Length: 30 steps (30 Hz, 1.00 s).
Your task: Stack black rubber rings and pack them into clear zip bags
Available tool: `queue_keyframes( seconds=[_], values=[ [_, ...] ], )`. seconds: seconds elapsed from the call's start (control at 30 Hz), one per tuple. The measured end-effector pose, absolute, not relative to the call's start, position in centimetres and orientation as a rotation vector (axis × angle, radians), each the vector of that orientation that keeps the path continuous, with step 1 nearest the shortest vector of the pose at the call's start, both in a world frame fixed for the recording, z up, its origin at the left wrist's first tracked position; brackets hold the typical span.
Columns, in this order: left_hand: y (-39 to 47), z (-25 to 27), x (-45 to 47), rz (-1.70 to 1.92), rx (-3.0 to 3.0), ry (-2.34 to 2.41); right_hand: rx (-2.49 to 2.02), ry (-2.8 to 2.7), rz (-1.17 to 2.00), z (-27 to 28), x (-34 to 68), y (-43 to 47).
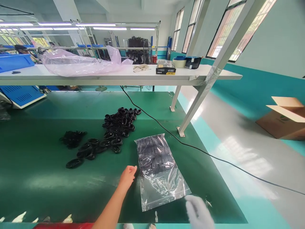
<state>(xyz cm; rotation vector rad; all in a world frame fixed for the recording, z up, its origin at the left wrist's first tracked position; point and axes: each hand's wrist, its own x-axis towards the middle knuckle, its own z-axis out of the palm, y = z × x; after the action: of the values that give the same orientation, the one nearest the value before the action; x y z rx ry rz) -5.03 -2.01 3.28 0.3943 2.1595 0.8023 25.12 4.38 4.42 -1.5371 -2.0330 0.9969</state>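
Observation:
A clear zip bag [164, 187] lies flat on the green table, with rows of thin black parts [154, 156] packed in its upper half. Bare and loosely curled, my left hand [128, 176] is just beside the bag's left edge, with nothing visible in its closed fingers. My right hand [199, 210], in a white glove, is at the bag's lower right corner. Motion blurs its fingers, so I cannot tell whether they grip the corner. Left of the bag lies a pile of black oval ring-like parts [116, 127], trailing toward the front left.
A small heap of black pieces [72, 139] lies further left. A black cable [164, 127] crosses the table and hangs over its right edge. A raised white shelf [100, 79] holds a pink plastic bag [83, 63] and a small box [166, 67]. An open carton [283, 122] stands right.

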Motion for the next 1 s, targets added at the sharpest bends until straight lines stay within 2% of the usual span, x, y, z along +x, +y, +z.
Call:
queue_keyframes(
  seconds=[0.07,0.1,0.2,0.23,0.47,0.63,0.83,0.9,1.0],
  values=[
    [-0.7,3.6,-4.9,0.773,0.382,2.122,-1.813,-1.798,1.005,6.6,25.4,7.1],
    [-0.1,3.8,-4.7,0.761,0.382,2.102,-1.860,-1.762,1.105,7.2,24.9,8.5],
    [1.0,4.4,-4.1,0.736,0.399,2.062,-1.870,-1.696,1.845,7.2,22.3,11.2],
    [1.2,4.5,-3.9,0.728,0.407,2.056,-1.874,-1.677,1.941,6.6,21.7,11.4],
    [2.1,4.4,-3.5,0.669,0.538,2.091,-1.879,-1.507,2.174,4.2,22.7,7.4],
    [1.7,3.6,-4.1,0.641,0.639,2.132,-2.052,-1.428,2.067,3.4,24.2,5.4],
    [-5.8,3.7,-9.5,0.624,0.673,2.195,-2.143,-1.586,1.445,5.0,27.2,3.6],
    [-8.7,3.8,-11.9,0.621,0.664,2.237,-2.138,-1.674,1.324,6.9,25.6,3.0],
    [-11.9,4.0,-15.5,0.636,0.650,2.291,-1.955,-1.871,1.343,9.5,19.1,1.6]
  ],
)
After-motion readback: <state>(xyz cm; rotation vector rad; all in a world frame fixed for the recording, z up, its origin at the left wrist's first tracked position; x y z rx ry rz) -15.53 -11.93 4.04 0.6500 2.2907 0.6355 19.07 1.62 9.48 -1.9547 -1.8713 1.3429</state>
